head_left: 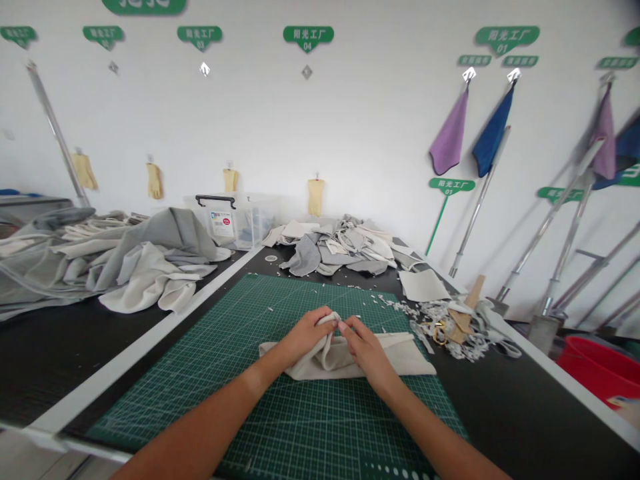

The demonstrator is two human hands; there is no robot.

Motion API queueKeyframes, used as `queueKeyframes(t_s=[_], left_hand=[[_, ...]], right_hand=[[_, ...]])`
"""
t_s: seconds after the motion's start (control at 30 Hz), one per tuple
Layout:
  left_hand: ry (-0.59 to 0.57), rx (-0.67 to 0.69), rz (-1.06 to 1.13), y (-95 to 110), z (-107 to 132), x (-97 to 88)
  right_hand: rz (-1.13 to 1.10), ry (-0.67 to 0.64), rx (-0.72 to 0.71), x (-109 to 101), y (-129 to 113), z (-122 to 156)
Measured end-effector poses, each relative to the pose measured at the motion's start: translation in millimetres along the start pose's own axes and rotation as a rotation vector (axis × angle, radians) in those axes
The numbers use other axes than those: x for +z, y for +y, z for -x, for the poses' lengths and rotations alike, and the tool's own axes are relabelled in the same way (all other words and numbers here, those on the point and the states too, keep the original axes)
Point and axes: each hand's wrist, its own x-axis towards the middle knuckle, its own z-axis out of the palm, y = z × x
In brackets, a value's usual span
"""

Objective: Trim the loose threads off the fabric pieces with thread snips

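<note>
So the left hand (305, 337) and right hand (365, 352) are both pinching a raised fold in a soft off-white fabric strip (395, 357), lying on a green gridded cutting mat (320, 413).

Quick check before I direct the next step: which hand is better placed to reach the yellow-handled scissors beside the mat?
Right, probably. The right hand is closer to the scissors, which lie among the fabric scraps. The left hand is farther away, and both hands are gathering the beige fabric.
</note>
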Motion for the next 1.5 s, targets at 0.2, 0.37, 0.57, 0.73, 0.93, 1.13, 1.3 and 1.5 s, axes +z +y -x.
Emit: queueKeyframes(t_s=[0.2,0.37,0.57,0.73,0.93,1.13,1.3,1.5], left_hand=[[0.021,-0.019,-0.012,-1.6,-1.6,1.3],[0.049,-0.049,-0.001,-6.5,-4.0,3.2],[-0.013,0.002,-0.044,-3.7,-2.5,1.7],[-0.034,-0.013,-0.050,-2.8,-1.6,0.9],[-0.050,-0.056,0.044,1.0,0.4,2.5],[-0.100,-0.179,0.304,8.6,5.7,4.4],[-0.126,-0.210,0.391,10.8,7.1,3.2],[-0.150,-0.226,0.458,8.6,7.5,3.5]], right_hand=[[-0.010,0.024,0.032,1.3,-2.8,0.5],[0.001,0.025,0.011,0.8,-3.8,0.9],[0.000,0.012,0.021,0.3,-6.7,1.8],[-0.006,0.007,0.024,0.0,-8.2,3.2],[0.001,0.009,0.019,-0.1,-8.8,3.6],[0.004,0.010,0.013,0.4,-9.5,4.2],[-0.010,0.009,-0.002,0.4,-11.5,5.5],[-0.011,0.000,-0.019,-0.4,-13.9,6.4]])
